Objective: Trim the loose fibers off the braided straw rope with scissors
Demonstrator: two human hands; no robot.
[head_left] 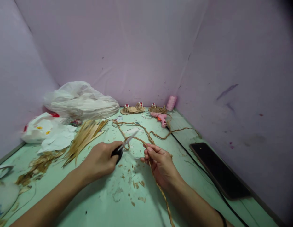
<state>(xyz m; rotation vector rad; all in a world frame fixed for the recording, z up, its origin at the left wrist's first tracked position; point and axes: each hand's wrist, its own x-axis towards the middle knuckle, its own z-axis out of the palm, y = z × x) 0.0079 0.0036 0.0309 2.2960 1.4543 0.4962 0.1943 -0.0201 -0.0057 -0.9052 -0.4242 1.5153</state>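
My left hand (104,159) is closed round the black handles of a pair of scissors (129,140), whose blades point up and to the right. Between the thumb and fingers of my right hand (162,160) is a braided tan cord (165,201). One stretch of the cord hangs down toward the front edge of the view. The rest loops over the table beyond my hands, passing close by the scissor blades; whether the blades touch it I cannot tell. Small tan scraps (136,184) lie on the table between my hands.
A pink glue gun (160,118) with a black cable lies at the back, near a pink thread spool (171,103) and small woven pieces (132,109). Dried leaf strips (83,138) and plastic bags (81,99) lie left. A phone (217,170) rests right. Walls stand behind and on both sides.
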